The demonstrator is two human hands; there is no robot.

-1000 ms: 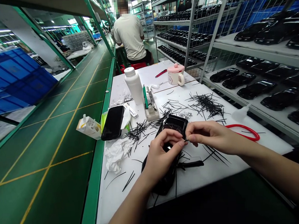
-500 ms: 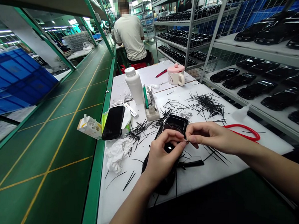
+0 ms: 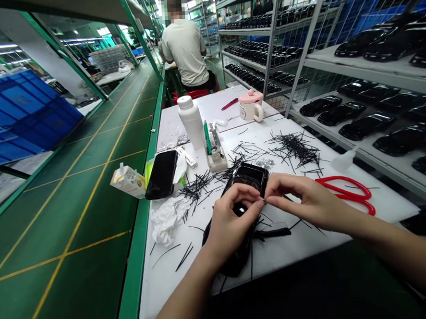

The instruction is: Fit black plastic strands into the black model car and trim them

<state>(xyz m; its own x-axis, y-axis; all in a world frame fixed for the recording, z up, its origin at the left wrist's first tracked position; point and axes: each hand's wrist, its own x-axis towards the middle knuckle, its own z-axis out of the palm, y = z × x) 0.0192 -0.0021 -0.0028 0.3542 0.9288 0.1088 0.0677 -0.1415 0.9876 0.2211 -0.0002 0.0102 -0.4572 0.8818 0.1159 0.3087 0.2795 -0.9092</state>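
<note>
Over a glossy black model car (image 3: 252,172) on the white-covered table, my left hand (image 3: 232,211) and my right hand (image 3: 302,197) meet fingertip to fingertip. Each is closed in a pinch. What lies between the fingertips is too small to make out. Beneath my left hand, part of the car is hidden. A slim black part (image 3: 275,233) with a clear edge rests below my right hand. Red-handled scissors (image 3: 359,187) lie beyond my right wrist, their blades hidden. Thin black strips (image 3: 297,147) are heaped behind the hands, with more strips (image 3: 198,187) on the left.
A white bottle (image 3: 192,122), a tool holder (image 3: 217,164), a phone (image 3: 162,174), crumpled tissue (image 3: 169,220) and a lidded mug (image 3: 251,106) stand or lie around. A green conveyor (image 3: 79,211) runs left. Racks of black model cars (image 3: 366,128) flank the right; a person (image 3: 185,53) sits ahead.
My right hand and forearm have shifted slightly, uncovering more of the red scissors handles. My left hand stays nearly still, and the fingertips remain together.
</note>
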